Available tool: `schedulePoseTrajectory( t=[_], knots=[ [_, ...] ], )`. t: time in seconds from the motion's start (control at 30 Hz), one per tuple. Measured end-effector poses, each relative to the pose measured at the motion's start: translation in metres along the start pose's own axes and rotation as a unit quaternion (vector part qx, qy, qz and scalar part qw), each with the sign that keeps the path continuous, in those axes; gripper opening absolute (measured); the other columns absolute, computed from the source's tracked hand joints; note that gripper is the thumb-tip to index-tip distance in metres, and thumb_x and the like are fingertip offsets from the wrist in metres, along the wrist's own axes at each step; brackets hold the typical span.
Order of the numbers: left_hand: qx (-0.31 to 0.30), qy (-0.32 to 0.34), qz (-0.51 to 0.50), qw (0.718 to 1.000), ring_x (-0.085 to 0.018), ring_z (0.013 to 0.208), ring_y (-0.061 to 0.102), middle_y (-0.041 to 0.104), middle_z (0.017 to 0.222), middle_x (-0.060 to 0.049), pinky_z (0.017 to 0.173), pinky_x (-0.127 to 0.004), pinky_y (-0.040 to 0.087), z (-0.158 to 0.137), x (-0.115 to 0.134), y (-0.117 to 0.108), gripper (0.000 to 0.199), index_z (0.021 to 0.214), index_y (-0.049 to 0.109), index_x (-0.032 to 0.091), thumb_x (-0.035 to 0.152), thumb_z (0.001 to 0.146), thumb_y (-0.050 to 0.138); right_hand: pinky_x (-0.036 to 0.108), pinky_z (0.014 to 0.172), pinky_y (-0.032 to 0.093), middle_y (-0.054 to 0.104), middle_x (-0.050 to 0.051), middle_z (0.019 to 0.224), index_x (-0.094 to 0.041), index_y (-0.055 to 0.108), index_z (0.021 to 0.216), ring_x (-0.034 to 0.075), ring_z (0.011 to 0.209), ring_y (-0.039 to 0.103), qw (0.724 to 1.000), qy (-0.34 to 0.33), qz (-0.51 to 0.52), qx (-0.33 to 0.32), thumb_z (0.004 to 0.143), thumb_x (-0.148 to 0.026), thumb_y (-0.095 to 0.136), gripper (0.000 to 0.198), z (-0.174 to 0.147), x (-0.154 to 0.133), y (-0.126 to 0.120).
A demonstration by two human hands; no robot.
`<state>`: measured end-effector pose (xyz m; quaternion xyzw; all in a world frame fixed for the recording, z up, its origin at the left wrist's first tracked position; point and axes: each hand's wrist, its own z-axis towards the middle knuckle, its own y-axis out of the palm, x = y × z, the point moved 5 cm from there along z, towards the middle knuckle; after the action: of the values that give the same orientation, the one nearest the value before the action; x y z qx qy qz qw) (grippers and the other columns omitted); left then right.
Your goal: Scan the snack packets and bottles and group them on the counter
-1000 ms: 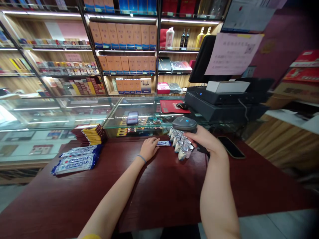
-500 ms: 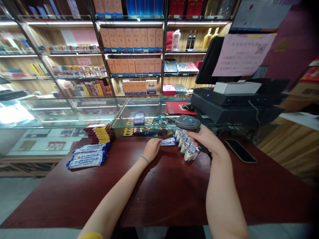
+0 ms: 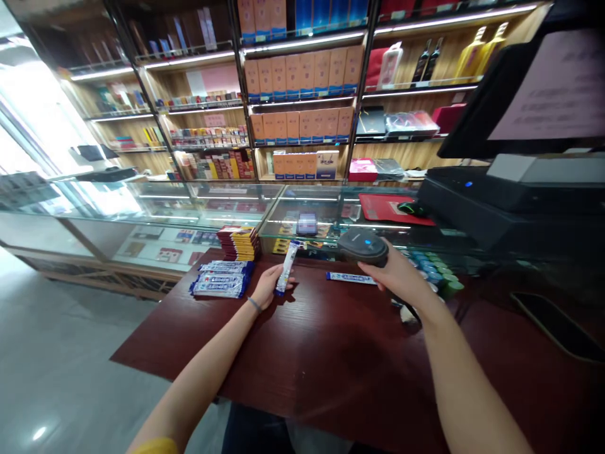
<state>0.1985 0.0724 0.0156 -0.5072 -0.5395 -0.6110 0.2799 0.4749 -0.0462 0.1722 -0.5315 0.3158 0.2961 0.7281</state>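
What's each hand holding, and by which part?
Left hand: a blue-and-white packet, by its lower half, nearer the person. Right hand: a dark handheld scanner, by its handle, which the hand largely hides.

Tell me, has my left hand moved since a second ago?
Yes. Your left hand went left, much nearer the stack of maroon-and-yellow packs, which stayed put; it now holds a blue-and-white wrapped packet.
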Motion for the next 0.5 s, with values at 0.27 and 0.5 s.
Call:
schedulePoseTrajectory(
  t=[0.27,0.5],
  knots=[
    [0.016,-0.019,-0.017,1.0,-0.013,0.067,0.069,0.069,0.105,-0.012,0.053,-0.023,0.06,-0.004,0.001,-0.018,0.024,0.1,0.066,0.011,0.032,0.09,0.066,0.031,0.07,0.049,0.074,0.004,0.096,-0.027,0.048,0.124,0.029,0.088,0.072,0.988,-0.011,-0.126,-0.084,0.076,-0.032,0.068,0.053,-0.002,-0.014,0.067],
    [-0.002,-0.009,0.006,1.0,-0.013,0.065,0.067,0.07,0.103,-0.013,0.052,-0.023,0.059,-0.005,0.004,-0.019,0.029,0.098,0.067,0.01,0.037,0.087,0.067,0.035,0.077,0.049,0.075,0.01,0.103,-0.023,0.058,0.116,0.035,0.102,0.069,0.98,0.004,-0.169,-0.105,0.073,-0.032,0.068,0.045,-0.003,-0.019,0.081]
  ],
)
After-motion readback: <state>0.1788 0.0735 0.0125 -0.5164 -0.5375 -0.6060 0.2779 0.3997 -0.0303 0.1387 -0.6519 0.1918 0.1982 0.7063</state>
